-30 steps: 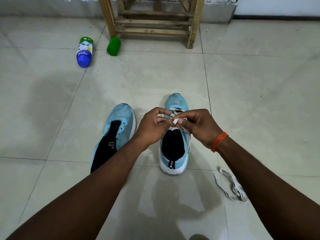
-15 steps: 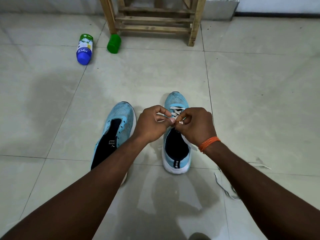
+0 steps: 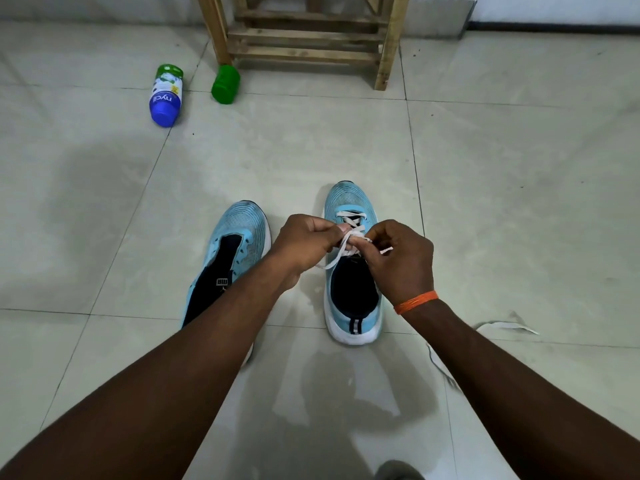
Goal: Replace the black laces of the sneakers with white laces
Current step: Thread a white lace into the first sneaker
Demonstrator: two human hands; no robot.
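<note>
Light-blue sneakers (image 3: 351, 202), white lace (image 3: 349, 237), orange wristband (image 3: 415, 302), green cap (image 3: 225, 84).

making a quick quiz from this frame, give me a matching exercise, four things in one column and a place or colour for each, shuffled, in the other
Things
1 bottle
2 cup
3 wristband
4 spare lace

Place or colour
a orange
b beside a leg of the rack
c white, loose on the floor
d blue and white

Pairs: 1-d, 2-b, 3-a, 4-c
</note>
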